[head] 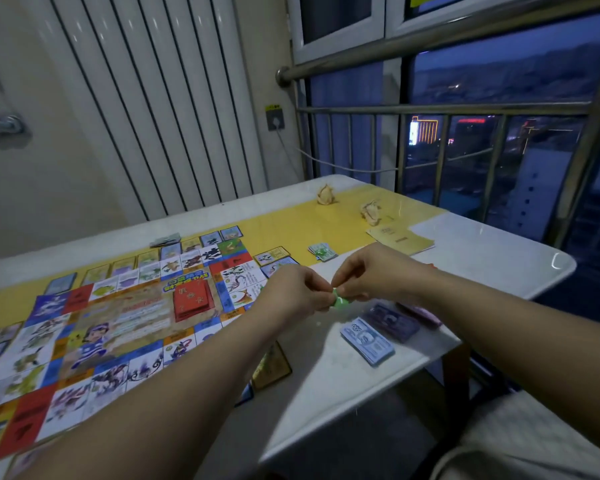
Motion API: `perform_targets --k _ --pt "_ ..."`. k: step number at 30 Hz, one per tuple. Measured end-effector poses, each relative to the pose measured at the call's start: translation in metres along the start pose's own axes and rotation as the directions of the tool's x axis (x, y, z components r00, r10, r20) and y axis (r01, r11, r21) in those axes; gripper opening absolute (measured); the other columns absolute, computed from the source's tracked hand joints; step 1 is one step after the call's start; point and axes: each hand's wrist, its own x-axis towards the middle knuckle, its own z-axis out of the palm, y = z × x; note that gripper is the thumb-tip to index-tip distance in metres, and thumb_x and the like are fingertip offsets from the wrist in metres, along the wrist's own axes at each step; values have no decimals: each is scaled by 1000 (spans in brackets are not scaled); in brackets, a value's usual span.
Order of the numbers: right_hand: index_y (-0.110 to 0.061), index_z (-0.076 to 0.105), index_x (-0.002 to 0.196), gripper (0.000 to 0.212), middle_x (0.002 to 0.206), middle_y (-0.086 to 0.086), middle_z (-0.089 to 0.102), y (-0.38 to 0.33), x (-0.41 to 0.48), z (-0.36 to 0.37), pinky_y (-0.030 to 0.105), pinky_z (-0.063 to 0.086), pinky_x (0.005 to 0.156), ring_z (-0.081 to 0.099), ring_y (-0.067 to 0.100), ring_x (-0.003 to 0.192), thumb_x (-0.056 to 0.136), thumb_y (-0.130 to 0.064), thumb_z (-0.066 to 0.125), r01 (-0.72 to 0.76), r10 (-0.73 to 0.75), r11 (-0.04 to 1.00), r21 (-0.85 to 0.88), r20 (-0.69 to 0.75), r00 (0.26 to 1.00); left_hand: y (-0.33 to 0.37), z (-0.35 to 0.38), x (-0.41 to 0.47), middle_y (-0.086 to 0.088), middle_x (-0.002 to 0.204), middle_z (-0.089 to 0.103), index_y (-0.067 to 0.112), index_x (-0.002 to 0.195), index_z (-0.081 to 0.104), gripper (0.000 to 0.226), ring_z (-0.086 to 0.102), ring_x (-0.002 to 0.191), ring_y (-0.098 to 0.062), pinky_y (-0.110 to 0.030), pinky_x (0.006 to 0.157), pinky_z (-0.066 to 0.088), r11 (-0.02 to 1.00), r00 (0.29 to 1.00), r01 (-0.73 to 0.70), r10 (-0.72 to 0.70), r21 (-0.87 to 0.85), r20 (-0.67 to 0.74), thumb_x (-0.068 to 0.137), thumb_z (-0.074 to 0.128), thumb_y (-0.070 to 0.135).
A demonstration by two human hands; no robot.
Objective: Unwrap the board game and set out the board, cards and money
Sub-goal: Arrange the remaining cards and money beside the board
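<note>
— Pinching that green bundle, both of them?

— Yes. The left hand and right hand nip it between fingertips over the table, probably to peel off its wrap, though it's too blurred to be sure.

— Why there?

— The blue money stack and purple stack lie just beside it, handy for sorting. The board is spread to the left, with red cards at its centre.

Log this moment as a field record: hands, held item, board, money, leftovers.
hands: left hand and right hand meet above the white-edged table
held item: small green piece, pinched by both hands
board: colourful square paper game board, flat, red card stack at its centre
money: blue banknote stack beside purple banknote stack
leftovers: crumpled pale wad at the far edge
</note>
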Motion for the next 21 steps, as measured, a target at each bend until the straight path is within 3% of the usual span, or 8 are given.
perform_targets --k 3,6,9,13,16,18,21 --pt "-15 72 77 12 65 -3 66 1 6 6 8 41 48 54 -4 48 78 -4 73 40 -36 992 -121 36 999 -2 1 3 2 75 65 19 76 68 6 58 67 -5 -17 57 44 956 997 -71 73 284 6 80 73 17" --pt "-17 75 79 9 68 -9 66 4 12 14 14 45 57 56 0 60 77 -9 74 78 -69 952 -295 39 997 -6 3 4 0 85 68 23 76 67 5 63 84 -18 -32 75 53 908 997 -70 68 414 21 79 70 22" --pt "-23 73 79 8 75 -11 66 9 14 21 24 50 69 62 6 76 77 -15 74 133 -136 891 -433 23 990 -10 7 2 1 91 69 27 86 73 10 63 88 -18 -33 79 53 841 991 -132 103 525 83 82 64 26" --pt "-23 73 94 13 92 -12 69 15 12 10 14 44 68 60 0 80 80 -22 73 172 -209 909 -379 -60 976 -17 6 3 8 96 68 31 92 75 14 59 94 -13 -32 83 50 827 983 -185 150 532 108 85 62 30" --pt "-17 73 100 15 98 -5 70 13 18 -21 9 42 63 61 4 80 85 -17 68 89 -152 906 -414 -121 981 -18 3 8 12 96 69 30 90 74 12 59 94 -10 -31 82 51 842 981 -189 142 506 132 85 64 28" --pt "-16 72 102 17 97 -2 70 9 22 -35 19 52 65 65 13 78 85 -15 68 23 -51 859 -512 -41 998 -16 2 10 15 90 64 29 88 70 5 55 87 -5 -23 73 47 893 984 -176 144 415 107 86 65 28" --pt "-14 68 111 28 83 -8 62 1 27 -36 19 47 59 57 8 64 83 -13 70 19 75 750 -661 113 991 -13 6 18 12 91 59 26 97 67 11 50 80 -2 -12 60 37 936 984 -176 159 304 78 86 67 27"
